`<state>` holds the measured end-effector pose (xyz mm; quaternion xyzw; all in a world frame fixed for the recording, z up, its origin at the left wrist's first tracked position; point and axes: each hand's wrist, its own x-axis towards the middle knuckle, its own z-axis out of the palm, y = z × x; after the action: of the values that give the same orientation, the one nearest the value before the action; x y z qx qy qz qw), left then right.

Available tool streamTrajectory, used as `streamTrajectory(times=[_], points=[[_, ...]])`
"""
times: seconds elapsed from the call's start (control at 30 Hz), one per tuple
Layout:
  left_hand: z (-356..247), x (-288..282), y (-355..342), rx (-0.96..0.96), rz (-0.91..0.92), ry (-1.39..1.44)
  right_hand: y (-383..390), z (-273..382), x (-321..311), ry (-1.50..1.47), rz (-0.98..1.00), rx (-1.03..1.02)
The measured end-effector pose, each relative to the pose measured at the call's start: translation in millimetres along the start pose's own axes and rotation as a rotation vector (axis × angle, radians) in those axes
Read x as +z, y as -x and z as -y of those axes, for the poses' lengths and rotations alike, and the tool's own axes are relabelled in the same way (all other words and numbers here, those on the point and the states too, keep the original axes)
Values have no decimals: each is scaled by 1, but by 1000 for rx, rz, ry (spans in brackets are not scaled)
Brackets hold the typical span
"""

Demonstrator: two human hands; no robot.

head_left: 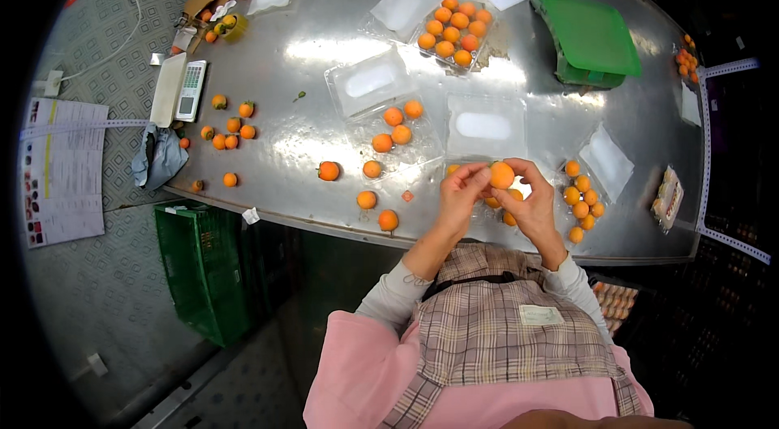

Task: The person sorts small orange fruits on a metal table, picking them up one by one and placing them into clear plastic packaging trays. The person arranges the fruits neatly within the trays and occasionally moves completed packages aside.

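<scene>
My left hand (462,198) and my right hand (535,210) meet over the near edge of the metal table. Between their fingertips they hold one orange persimmon (501,176), both closed on it. Below, partly hidden by my fingers, several more persimmons (510,218) lie close together. Just beyond my hands is an open see-through plastic box (519,133) with a white pad (480,125). On the right, beside my right hand, several persimmons (580,198) sit in another plastic box. Loose persimmons (367,199) lie to the left of my left hand.
A filled box of persimmons (445,48) stands farther back, with a green bin (588,39) to its right. At the left are a scale (191,90) and loose fruit. A green crate (203,267) stands below the table (284,161) on the left.
</scene>
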<state>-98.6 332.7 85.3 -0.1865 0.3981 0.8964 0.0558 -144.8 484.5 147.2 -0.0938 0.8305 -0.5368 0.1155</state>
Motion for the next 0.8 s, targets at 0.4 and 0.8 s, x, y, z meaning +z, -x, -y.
streamTrajectory(times=[0.4, 0.8], points=[[-8, -23, 19, 207, -150, -536, -6, -11, 29, 323, 88, -191], [-105, -145, -37, 495, -599, -891, -3, -24, 2, 172, 48, -35]])
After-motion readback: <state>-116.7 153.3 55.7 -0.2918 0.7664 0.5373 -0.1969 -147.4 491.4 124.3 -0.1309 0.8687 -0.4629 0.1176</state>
